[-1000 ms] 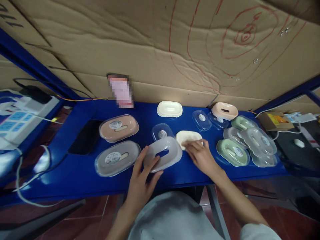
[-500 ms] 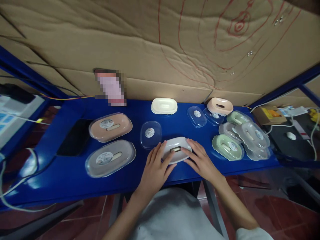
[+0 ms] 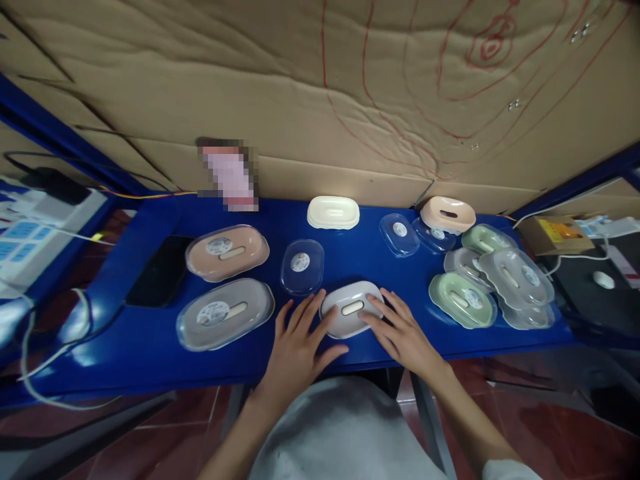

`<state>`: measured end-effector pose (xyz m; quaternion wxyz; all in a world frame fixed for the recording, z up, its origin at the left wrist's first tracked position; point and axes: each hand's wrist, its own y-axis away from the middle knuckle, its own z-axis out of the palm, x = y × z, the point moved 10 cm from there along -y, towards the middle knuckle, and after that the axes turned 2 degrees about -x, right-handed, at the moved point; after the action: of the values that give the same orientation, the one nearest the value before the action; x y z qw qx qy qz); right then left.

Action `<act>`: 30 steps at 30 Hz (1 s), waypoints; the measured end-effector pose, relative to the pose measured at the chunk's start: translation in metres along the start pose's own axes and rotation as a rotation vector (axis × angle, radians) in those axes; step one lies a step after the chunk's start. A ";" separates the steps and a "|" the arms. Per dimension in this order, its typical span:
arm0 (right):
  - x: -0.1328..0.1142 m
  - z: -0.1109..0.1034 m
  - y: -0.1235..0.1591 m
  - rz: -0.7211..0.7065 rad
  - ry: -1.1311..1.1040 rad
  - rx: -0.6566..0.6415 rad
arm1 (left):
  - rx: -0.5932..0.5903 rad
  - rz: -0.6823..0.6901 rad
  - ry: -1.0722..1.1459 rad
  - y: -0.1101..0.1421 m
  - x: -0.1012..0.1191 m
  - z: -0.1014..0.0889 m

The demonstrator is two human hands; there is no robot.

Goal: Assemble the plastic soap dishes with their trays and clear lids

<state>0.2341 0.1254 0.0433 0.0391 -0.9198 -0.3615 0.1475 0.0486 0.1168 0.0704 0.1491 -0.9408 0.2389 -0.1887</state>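
A grey oval soap dish (image 3: 351,307) with a cream slot lies near the front edge of the blue table (image 3: 150,347). My left hand (image 3: 298,343) rests at its left side with fingers spread, the fingertips touching its rim. On its right side my right hand (image 3: 400,331) lies with fingers stretched out, touching the rim too. Neither hand grips it. A clear lid with a round sticker (image 3: 301,265) lies just behind and to the left.
Left stand a pink covered dish (image 3: 227,251) and a grey covered dish (image 3: 225,322). A cream dish (image 3: 333,212) sits at the back. Several green, pink and clear dishes (image 3: 493,283) crowd the right end. A black phone (image 3: 159,271) lies far left. Cardboard (image 3: 320,93) walls the back.
My left hand set the grey dish piece down over the cream one; both hands pressed it, then slid back with fingers loosened.
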 end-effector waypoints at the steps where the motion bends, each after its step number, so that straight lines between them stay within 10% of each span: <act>1: -0.001 -0.002 0.000 0.007 0.004 0.010 | 0.025 -0.046 0.021 -0.006 -0.005 -0.006; 9: 0.004 -0.012 0.010 0.169 0.003 0.175 | -0.112 -0.515 -0.097 -0.083 -0.072 0.012; 13: 0.017 -0.011 0.013 0.262 -0.139 0.221 | -0.001 -0.258 0.240 -0.086 -0.052 -0.003; 18: 0.018 -0.025 -0.006 0.100 -0.154 0.199 | -0.184 0.230 0.308 -0.057 0.017 0.001; 30: 0.020 -0.020 -0.001 0.024 -0.109 0.192 | -0.119 0.090 0.186 -0.038 0.022 0.035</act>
<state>0.2536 0.1399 0.0576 0.1056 -0.9067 -0.3364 0.2317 0.0959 0.1440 0.0599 0.0784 -0.9148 0.3044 -0.2535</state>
